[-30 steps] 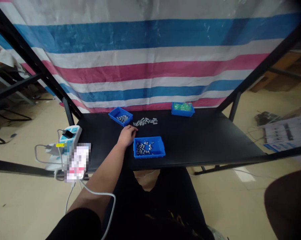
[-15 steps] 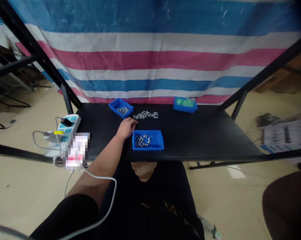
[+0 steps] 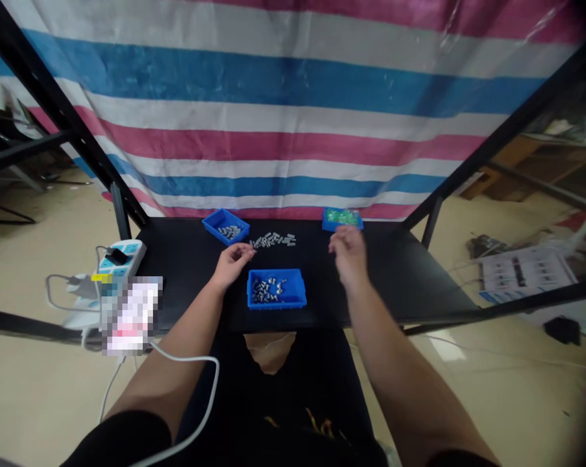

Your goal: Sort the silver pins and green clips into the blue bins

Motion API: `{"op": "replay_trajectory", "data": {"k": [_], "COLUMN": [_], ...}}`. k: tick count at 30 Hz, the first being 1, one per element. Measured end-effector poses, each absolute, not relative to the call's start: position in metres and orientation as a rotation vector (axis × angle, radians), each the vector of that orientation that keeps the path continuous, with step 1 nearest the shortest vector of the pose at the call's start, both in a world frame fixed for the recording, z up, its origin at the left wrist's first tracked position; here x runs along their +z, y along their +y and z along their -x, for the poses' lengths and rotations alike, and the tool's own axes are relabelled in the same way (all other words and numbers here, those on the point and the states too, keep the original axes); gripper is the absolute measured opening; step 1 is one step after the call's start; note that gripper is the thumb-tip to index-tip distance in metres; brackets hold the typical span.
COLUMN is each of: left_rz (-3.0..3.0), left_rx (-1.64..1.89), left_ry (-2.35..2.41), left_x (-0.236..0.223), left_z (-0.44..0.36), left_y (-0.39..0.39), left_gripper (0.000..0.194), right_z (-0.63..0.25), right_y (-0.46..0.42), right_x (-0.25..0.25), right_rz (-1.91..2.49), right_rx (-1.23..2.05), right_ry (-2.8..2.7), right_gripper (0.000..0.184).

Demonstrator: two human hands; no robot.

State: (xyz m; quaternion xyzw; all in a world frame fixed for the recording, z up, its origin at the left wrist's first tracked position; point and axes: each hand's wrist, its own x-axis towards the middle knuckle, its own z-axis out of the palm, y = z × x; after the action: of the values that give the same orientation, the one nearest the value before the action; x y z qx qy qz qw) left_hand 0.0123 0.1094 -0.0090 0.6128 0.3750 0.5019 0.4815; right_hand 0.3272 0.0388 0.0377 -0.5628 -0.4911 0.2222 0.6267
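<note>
Bright even light, faint shadows; glare on floor tile point(image 3: 444, 346); wide-angle bowing at edges; corners darkened.

Bare left hand point(image 3: 233, 266) and right hand point(image 3: 348, 254), with black sleeves far behind the fingers

Behind the fingers of each hand, a bare forearm runs back and widens toward the elbow, ending well behind the fingers in a black short left sleeve point(image 3: 122, 441) and right sleeve point(image 3: 461, 459). The left sleeve shows as a rounded dark hem, the right as only a thin dark edge at the bottom of the view. Between the arms, well behind the fingers, sits a black garment point(image 3: 293, 415), its dark cloth carrying thin yellow and orange markings point(image 3: 319, 427) too small to read.
</note>
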Motion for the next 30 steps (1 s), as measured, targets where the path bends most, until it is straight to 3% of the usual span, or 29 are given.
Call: {"op": "replay_trajectory", "data": {"k": [7, 14, 23, 30], "left_rz": [-1.393, -1.521, -1.978, -1.772], "left_rx": [1.020, 0.872, 0.834, 1.136], "left_ry": [0.718, 0.652, 0.808, 0.987], "left_x": [-0.001, -0.003, -0.003, -0.013], "left_z": [-0.016, -0.015, -0.008, -0.012], "left_y": [0.101, 0.101, 0.099, 0.106], "left_gripper": [0.050, 0.039, 0.021, 0.024], "right_z": [-0.285, -0.291, -0.298, -0.296], "right_y": [0.049, 0.087, 0.131, 0.132], "right_x": [-0.042, -0.037, -0.039, -0.044], "right_rz": [1.478, 1.630, 1.522, 1.578], "right_rx": [0.424, 0.163, 0.117, 0.070], "right_ry": [-1.297, -1.388, -1.628, -1.666], "right_gripper": [0.015, 0.012, 0.036, 0.033]}}
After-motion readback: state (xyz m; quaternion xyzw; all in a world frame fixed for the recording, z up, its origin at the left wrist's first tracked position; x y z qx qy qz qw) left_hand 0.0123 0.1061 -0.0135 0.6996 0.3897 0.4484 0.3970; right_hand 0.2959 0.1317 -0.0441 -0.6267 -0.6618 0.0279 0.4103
